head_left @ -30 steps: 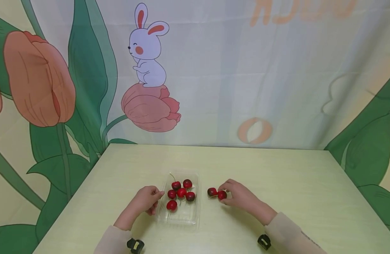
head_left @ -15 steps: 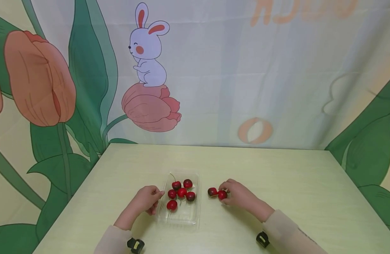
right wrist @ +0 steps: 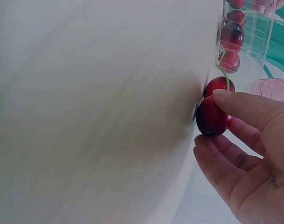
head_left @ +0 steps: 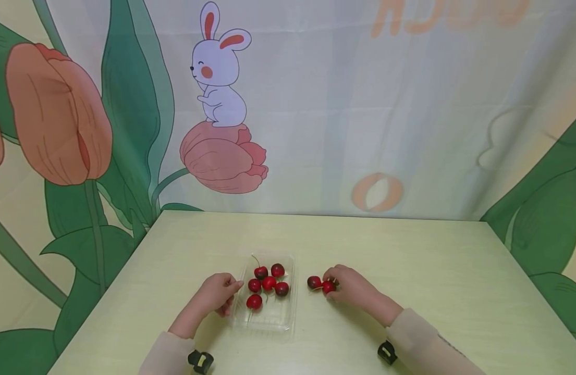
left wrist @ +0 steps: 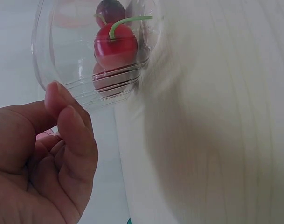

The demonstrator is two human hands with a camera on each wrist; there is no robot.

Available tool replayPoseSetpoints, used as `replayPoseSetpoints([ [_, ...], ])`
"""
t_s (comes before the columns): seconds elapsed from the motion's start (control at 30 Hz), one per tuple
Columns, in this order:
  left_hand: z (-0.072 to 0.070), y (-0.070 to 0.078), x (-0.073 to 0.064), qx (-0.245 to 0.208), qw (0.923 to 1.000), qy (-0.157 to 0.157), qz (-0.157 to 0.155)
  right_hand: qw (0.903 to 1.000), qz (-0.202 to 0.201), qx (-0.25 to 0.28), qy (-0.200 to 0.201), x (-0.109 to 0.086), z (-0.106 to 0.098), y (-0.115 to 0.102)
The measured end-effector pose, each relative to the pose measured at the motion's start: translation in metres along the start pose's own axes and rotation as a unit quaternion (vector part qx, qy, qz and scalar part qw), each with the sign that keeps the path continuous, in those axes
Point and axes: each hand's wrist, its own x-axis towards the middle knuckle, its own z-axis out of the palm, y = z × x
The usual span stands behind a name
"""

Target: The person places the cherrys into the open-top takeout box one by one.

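Observation:
A clear plastic box point(head_left: 276, 317) stands left of the table's middle, holding several dark red cherries point(head_left: 269, 284), some with green stems. The left hand point(head_left: 216, 292) pinches its left rim between thumb and forefinger; in the left wrist view those fingertips meet right at the box's edge point(left wrist: 45, 56). To the right of the box, two cherries lie side by side on the table. The right hand point(head_left: 354, 289) has its thumb and fingers about the nearer cherry point(right wrist: 210, 119). The other cherry point(head_left: 314, 283), just left of it, is partly hidden behind it in the right wrist view.
The pale wooden table point(head_left: 409, 260) runs back to a printed curtain point(head_left: 306, 130) with a rabbit and tulips. Black wrist cameras hang below both sleeves, one by the left sleeve point(head_left: 166, 354) and one by the right sleeve point(head_left: 428, 341).
The right wrist and sleeve have shifted slightly left, and the right fingers sit a little closer round the cherry. The left hand and the box stay where they were.

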Motion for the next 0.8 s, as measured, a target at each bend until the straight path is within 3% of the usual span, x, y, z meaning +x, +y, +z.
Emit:
replayPoseSetpoints([
  [0.8, 0.0000, 0.0001, 0.0005, -0.001, 1.0000, -0.002, 0.001, 1.0000, -0.002, -0.003, 0.008, -0.0038, -0.0055, -0.0027],
])
